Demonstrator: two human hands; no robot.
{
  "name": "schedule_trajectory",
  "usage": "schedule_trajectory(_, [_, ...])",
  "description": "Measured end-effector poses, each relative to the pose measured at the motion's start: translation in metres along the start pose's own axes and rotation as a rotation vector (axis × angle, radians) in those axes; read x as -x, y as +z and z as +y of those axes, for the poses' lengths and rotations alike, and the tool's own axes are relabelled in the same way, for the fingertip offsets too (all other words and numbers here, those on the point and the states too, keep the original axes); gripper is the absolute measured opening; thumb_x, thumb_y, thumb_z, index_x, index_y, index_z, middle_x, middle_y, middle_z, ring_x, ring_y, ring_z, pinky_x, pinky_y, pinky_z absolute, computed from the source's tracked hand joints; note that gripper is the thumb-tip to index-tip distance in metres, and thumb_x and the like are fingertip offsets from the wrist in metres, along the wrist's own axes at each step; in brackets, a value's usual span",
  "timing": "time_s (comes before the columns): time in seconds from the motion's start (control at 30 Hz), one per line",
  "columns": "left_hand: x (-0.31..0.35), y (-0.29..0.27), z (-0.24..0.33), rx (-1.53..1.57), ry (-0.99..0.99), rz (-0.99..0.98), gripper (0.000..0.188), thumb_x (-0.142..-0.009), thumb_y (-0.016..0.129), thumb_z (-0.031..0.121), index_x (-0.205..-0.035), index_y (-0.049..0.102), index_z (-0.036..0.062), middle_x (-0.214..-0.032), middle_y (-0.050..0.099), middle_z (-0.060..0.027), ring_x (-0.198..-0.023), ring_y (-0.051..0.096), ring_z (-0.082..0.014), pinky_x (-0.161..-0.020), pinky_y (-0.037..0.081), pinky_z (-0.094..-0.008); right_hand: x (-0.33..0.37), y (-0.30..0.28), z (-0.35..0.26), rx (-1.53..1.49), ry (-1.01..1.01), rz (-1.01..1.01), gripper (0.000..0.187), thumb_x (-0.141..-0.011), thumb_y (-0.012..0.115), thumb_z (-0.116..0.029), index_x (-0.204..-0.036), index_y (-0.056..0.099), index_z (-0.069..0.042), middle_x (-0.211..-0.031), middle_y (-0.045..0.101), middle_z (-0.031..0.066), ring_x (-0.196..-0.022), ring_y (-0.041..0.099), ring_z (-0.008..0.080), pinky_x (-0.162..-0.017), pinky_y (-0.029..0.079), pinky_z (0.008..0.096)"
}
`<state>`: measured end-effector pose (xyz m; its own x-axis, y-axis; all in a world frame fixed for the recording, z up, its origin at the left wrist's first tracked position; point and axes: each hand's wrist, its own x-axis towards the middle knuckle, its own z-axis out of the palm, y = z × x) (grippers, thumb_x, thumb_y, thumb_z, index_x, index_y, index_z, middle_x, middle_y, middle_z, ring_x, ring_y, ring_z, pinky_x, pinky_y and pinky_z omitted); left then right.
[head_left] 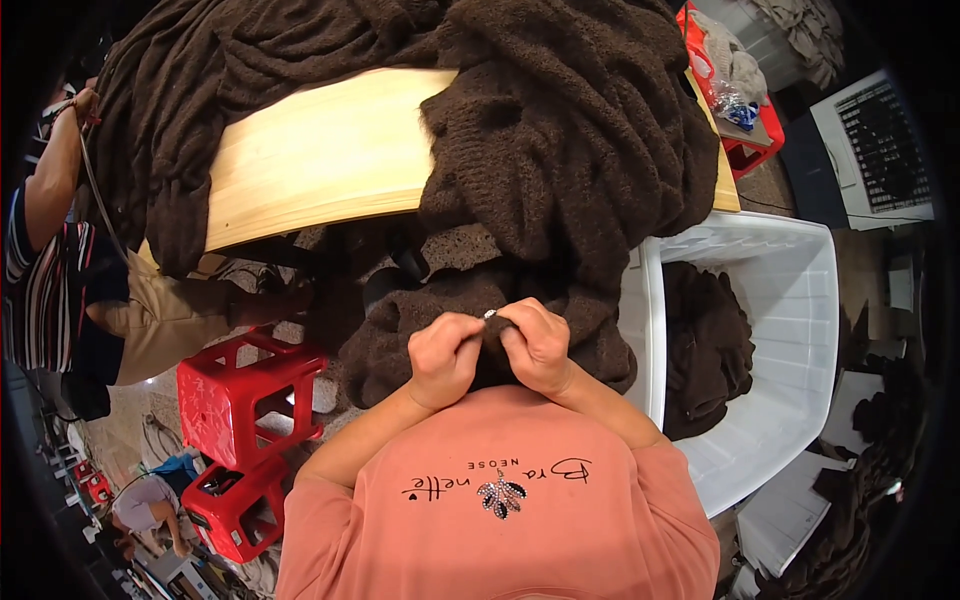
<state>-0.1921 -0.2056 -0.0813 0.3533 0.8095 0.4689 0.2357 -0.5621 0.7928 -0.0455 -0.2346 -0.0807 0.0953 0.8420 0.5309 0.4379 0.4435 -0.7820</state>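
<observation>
My left hand point(443, 352) and my right hand point(535, 342) are held close together in front of my chest, both closed with thumb against fingers. Between their fingertips is a tiny whitish, shiny thing point(489, 314), too small to name. The right fingertips pinch at it; the left fingertips meet it from the other side. Beneath and behind the hands, dark brown knitted fabric point(400, 325) lies bunched over my lap. More of this brown fabric point(570, 120) hangs down from the table toward me.
A light wooden table point(330, 150) stands ahead, piled with brown fabric. At right, a white plastic bin point(790, 340) holds brown fabric. Red stools point(235, 400) stand at left, near a person in a striped shirt point(45, 290). Another red stool point(755, 140) sits far right.
</observation>
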Motion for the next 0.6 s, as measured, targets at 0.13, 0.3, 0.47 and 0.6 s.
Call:
schedule_trajectory(0.13, [-0.004,-0.004,-0.013,-0.048,0.043,-0.207,0.034,-0.057,0.067,-0.003,-0.09,0.057,0.0009,-0.091,0.061,-0.0151,-0.085,0.06,-0.0301,-0.072,0.049,-0.0351,-0.002,-0.027,-0.003,-0.122,-0.028,-0.166,0.019,-0.064,0.06,0.008,-0.081,0.057,0.001,-0.075,0.058,0.012,-0.064,0.058,0.0266,-0.055,0.047,0.0317])
schedule_trajectory(0.3, [0.025,-0.018,-0.071,-0.651,-0.041,-0.609,0.057,-0.054,0.06,0.002,-0.109,0.052,0.0037,-0.11,0.054,-0.0167,-0.108,0.048,-0.0344,-0.091,0.035,-0.044,0.029,-0.069,0.012,-0.044,0.183,-0.824,0.017,-0.066,0.069,-0.012,-0.075,0.058,-0.004,-0.077,0.057,0.0091,-0.074,0.057,0.027,-0.066,0.046,0.0355])
schedule_trajectory(0.47, [0.044,-0.028,-0.073,-0.595,-0.173,-0.542,0.058,-0.055,0.068,0.008,-0.111,0.052,0.0092,-0.123,0.043,-0.0178,-0.115,0.04,-0.036,-0.092,0.034,-0.0481,0.069,-0.086,0.023,0.668,0.441,-0.53,0.067,-0.056,0.077,-0.019,-0.115,0.048,-0.007,-0.122,0.043,0.0135,-0.103,0.047,0.034,-0.083,0.042,0.0419])
schedule_trajectory(0.6, [0.07,-0.028,-0.091,-0.813,-0.28,-0.6,0.05,-0.059,0.07,0.009,-0.106,0.053,0.0081,-0.119,0.047,-0.0171,-0.111,0.044,-0.0363,-0.081,0.042,-0.0459,0.105,-0.082,0.064,0.755,0.515,-0.493,0.059,-0.058,0.07,-0.003,-0.111,0.045,-0.004,-0.119,0.043,0.0185,-0.104,0.046,0.0351,-0.083,0.043,0.0402])
